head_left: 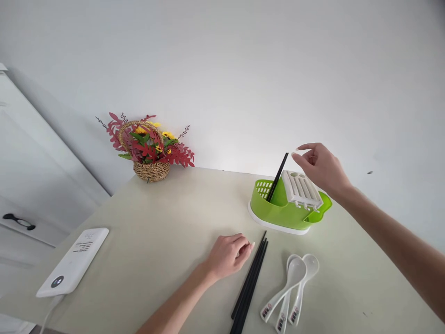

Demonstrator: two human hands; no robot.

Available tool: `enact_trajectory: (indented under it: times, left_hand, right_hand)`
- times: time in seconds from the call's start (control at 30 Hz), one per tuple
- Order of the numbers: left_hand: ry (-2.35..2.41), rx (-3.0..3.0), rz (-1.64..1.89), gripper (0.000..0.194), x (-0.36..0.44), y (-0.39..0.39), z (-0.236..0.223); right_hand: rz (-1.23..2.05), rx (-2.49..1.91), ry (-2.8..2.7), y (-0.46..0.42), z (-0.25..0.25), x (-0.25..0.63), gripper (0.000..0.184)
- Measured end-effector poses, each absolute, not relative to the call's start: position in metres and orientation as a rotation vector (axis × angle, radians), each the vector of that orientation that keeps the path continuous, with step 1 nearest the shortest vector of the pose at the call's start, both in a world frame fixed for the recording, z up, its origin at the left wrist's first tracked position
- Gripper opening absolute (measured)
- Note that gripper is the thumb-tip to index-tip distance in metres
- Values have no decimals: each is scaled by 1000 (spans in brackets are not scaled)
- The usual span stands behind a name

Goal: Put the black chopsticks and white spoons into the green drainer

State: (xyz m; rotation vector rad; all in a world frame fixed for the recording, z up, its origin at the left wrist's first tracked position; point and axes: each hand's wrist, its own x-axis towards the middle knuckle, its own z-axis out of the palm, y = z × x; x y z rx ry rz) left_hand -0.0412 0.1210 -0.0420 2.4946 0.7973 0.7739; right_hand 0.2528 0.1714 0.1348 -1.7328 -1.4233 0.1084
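A green utensil holder [274, 211] with a white slotted rack [301, 188] on top stands on a white base. Black chopsticks [278, 176] lean upright in its left compartment. My right hand [321, 167] hovers above the rack, thumb and forefinger apart just right of the chopstick tips, holding nothing. On the table rests my left hand [229, 255], its fingers curled in with nothing visible in them. Just right of it lies a bundle of several loose black chopsticks [251, 285]. Three white spoons [292, 287] lie overlapping to the right of that bundle, their handles toward me.
A wicker basket [152, 170] of red and yellow flowers stands at the back left, near the wall. At the left table edge lies a white device [73, 262] with a cable. Beyond that edge is a white cabinet [45, 162] with a dark handle.
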Motion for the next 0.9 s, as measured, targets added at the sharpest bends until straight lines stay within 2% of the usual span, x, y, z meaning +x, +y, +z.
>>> enact_trajectory:
  times: [0.2, 0.43, 0.57, 0.73, 0.9]
  left_hand:
    - [819, 2449, 578, 16, -38, 117, -39]
    - [777, 2541, 517, 13, -39, 111, -39]
    - [749, 2579, 522, 14, -38, 110, -39]
    - [750, 2570, 507, 15, -37, 111, -38]
    - [752, 2559, 522, 16, -38, 113, -38]
  right_hand:
    - [295, -1505, -1231, 70, 107, 231, 34]
    - [522, -1861, -890, -19, 18, 247, 39]
    - [560, -1974, -908, -44, -22, 261, 49]
    - [560, -1978, -884, -59, -52, 260, 48]
    - [421, -2095, -1018, -61, -69, 251, 46]
